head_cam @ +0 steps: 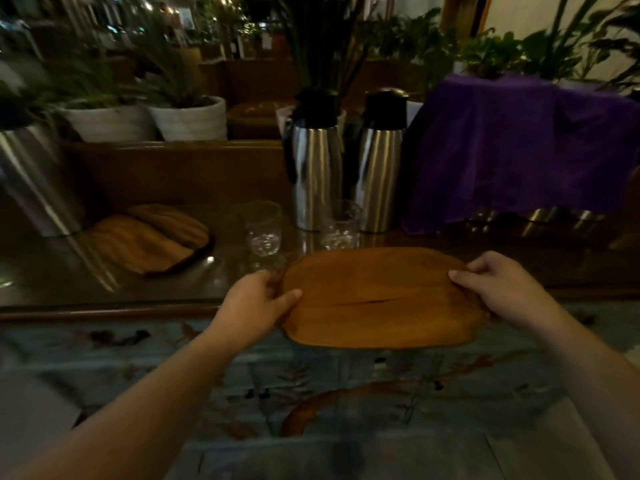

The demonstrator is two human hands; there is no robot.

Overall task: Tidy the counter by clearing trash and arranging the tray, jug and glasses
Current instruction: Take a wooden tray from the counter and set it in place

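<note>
An oval wooden tray (377,299) is held over the counter's front edge, empty. My left hand (258,299) grips its left rim and my right hand (498,289) grips its right rim. Behind the tray two clear glasses stand on the counter, one (263,226) at left and one (341,225) at right. Two steel jugs with black lids stand behind them, the left jug (313,161) and the right jug (381,161).
Two stacked wooden trays (149,240) lie at left on the glass-topped counter (69,282). A steel container (31,181) stands far left. A purple cloth (519,147) covers something at right. White plant pots (187,119) line the ledge behind.
</note>
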